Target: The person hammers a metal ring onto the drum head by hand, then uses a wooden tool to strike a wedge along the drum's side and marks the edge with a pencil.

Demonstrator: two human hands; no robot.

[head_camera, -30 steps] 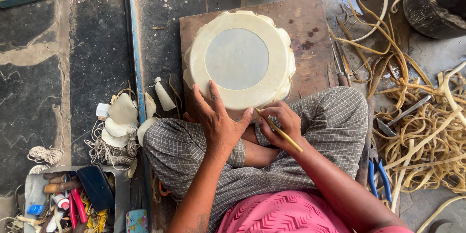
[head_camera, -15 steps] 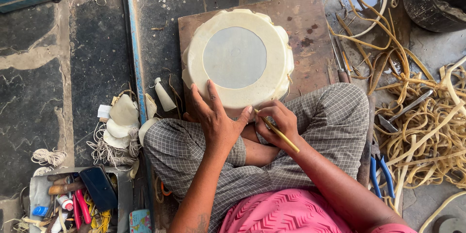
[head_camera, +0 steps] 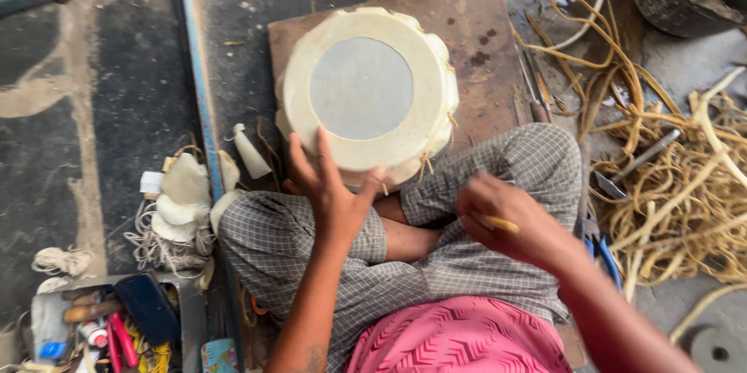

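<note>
1. Drum (head_camera: 366, 93), round and cream with a grey centre, stands on a brown board (head_camera: 482, 23) before the seated person's crossed legs.
2. Left hand (head_camera: 331, 186) is spread open, fingers and thumb braced against the drum's near rim.
3. Right hand (head_camera: 510, 221) is curled shut around a thin yellow stick (head_camera: 500, 224), apart from the drum, above the right knee.
4. Cane strips (head_camera: 677, 186) lie tangled at right; a tool tray (head_camera: 117, 322) sits at lower left.
</note>
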